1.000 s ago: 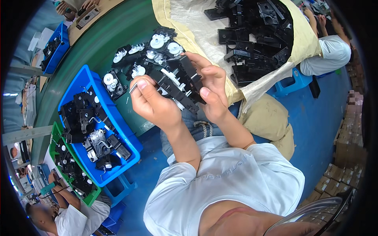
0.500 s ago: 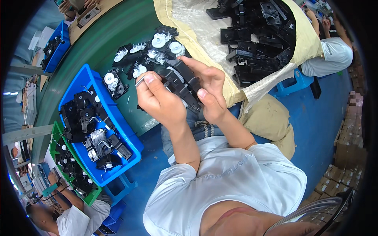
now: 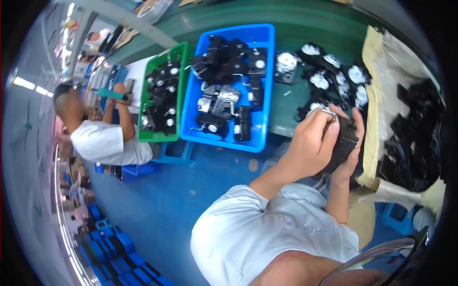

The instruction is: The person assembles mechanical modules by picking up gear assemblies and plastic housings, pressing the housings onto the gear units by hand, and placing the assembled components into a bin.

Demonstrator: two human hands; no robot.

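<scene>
In front of my chest, at the right of the view, my right hand (image 3: 352,159) is wrapped round a black plastic gear housing (image 3: 343,142). My left hand (image 3: 310,145) is closed against its near-left side, its fingers pinching a small shiny metal piece (image 3: 328,112). The fingers partly hide both parts, so whether the metal piece touches the housing cannot be made out. Just beyond my hands, several black assemblies with white gears (image 3: 318,81) lie on the green table (image 3: 296,102).
A blue bin (image 3: 271,90) of black assemblies with bent metal rods stands left of my hands. Beside it is a green bin (image 3: 182,90) of similar parts. At right, a pale sack (image 3: 374,95) holds black plastic parts. A co-worker (image 3: 100,138) sits at far left, holding a green tool (image 3: 106,92).
The view has swung left, so bins, table and hands appear farther right. Both hands still hold the same parts, and the black housing is turned to another side.
</scene>
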